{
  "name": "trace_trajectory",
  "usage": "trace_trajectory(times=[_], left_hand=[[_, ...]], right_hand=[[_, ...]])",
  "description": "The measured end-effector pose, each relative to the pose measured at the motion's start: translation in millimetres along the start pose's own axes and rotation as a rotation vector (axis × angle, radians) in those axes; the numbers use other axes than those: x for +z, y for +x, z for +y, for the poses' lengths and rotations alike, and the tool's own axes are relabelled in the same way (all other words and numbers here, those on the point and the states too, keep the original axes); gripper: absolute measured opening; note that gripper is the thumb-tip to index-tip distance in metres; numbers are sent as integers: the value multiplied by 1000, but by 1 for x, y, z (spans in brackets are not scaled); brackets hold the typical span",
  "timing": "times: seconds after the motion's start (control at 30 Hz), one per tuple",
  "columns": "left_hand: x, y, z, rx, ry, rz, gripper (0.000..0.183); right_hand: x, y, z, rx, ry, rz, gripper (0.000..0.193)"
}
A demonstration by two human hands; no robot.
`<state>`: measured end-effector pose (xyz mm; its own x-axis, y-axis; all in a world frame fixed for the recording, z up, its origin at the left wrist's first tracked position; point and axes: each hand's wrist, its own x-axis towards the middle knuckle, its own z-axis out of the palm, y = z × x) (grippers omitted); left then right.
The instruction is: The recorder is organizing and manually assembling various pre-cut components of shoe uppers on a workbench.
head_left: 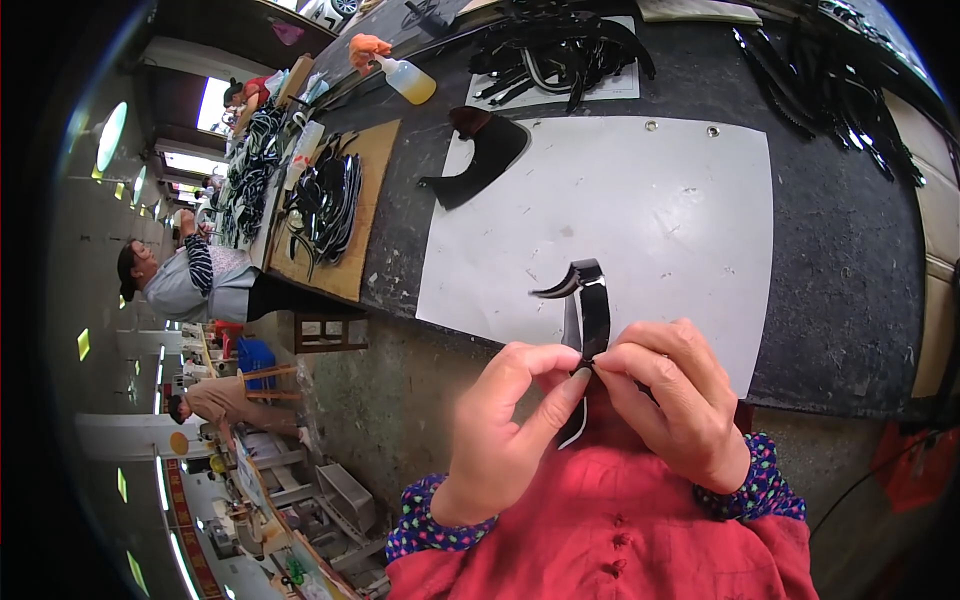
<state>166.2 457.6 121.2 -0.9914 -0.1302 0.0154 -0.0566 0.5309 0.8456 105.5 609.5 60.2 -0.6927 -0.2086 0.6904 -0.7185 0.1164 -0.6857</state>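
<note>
Both hands meet in front of my chest: my left hand (510, 430) and right hand (670, 400) pinch a narrow black strap (592, 315) between their fingertips, its curved end rising over the white sheet (640, 200) on the dark counter (850, 260). Another black cut piece (480, 150) lies at the sheet's far-left corner.

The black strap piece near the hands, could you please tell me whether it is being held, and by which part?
Yes: the left hand and right hand both pinch the black strap piece at its lower middle, fingertips meeting; its curved upper end sticks up free.
</note>
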Motion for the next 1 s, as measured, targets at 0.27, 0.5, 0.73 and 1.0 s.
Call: trace_trajectory(times=[0.27,0.5,0.73,1.0], left_hand=[[1,4,1,74,139,-20,15],[1,3,-2,-51,-21,-39,14],[0,2,-5,-103,-101,-31,14],[1,0,-2,-86,-113,-30,14]], right_hand=[[-4,3,5,-113,-133,-116,26],[1,1,11,-86,-77,-159,25],[-3,-4,10,-55,33,-32,24],[-1,-4,8,-112,-57,-44,26]])
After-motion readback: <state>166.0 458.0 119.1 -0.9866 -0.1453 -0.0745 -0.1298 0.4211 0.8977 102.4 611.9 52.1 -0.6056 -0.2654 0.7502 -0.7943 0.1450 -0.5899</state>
